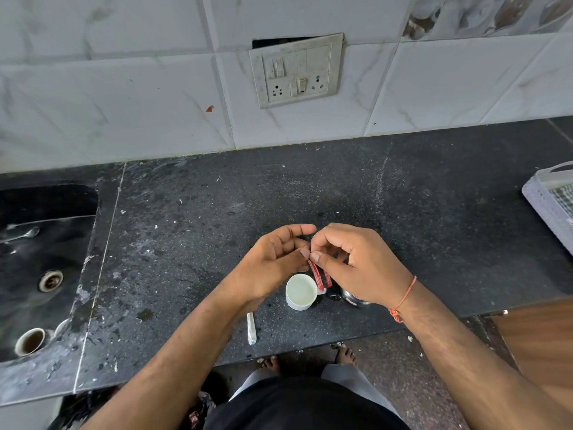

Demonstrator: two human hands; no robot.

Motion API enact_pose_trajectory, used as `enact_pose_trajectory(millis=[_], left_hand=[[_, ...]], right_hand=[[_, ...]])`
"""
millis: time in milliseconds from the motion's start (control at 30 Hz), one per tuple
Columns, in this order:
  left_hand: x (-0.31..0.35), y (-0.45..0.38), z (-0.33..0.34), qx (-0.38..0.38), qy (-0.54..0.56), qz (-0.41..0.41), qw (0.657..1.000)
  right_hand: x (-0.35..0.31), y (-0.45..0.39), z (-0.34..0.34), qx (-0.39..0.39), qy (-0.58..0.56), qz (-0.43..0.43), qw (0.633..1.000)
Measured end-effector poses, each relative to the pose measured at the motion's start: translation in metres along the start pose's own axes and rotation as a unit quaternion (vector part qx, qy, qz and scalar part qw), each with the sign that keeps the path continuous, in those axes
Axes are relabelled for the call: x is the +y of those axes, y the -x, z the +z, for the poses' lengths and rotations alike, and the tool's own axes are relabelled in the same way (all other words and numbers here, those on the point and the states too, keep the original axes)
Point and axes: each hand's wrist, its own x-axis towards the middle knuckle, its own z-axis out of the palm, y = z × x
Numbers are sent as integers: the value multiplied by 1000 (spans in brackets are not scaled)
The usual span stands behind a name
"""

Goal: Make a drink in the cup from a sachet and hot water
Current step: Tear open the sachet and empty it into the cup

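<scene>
A dark speckled stone counter (310, 187) runs below a white tiled wall with a grubby switch plate (296, 69), a black sink (46, 243) sunk into its left end, where a used cup (30, 341) and a spoon (23, 234) lie. Near the counter's front edge a person holds a red sachet (319, 276) just above and to the right of a small white cup (301, 291), which already holds pale liquid; the placing suggests the powder is meant to drop straight in once the packet is opened. The left hand (273, 268) and the right hand (356, 262) meet at the sachet's top end, thumb and forefinger of each pinching it side by side, a grip that looks set for tearing; whether the tear has begun cannot be told. A metal utensil handle (251, 328) lies on the counter near the cup, probably kept for stirring, and a small steel vessel (353, 297) sits half hidden under the right wrist. A pale perforated basket (548, 200) stands at the far right
</scene>
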Motion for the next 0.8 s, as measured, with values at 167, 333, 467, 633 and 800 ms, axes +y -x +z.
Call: enact_pose_trajectory(millis=[167, 333, 467, 633, 800], left_hand=[[-4, -1, 0, -11, 145, -66, 987], [-1, -4, 4, -6, 234, -101, 967], [-2, -7, 7, -2, 266, -115, 957], [-1, -4, 5, 1, 233, -83, 969], [-6, -1, -2, -10, 57, 25, 998]], right_hand=[[-3, 0, 1, 13, 48, -50, 997], [-4, 1, 1, 29, 81, -85, 993], [-1, 3, 2, 50, 98, -115, 987], [5, 3, 5, 59, 12, -63, 996], [7, 2, 5, 15, -96, 35, 995]])
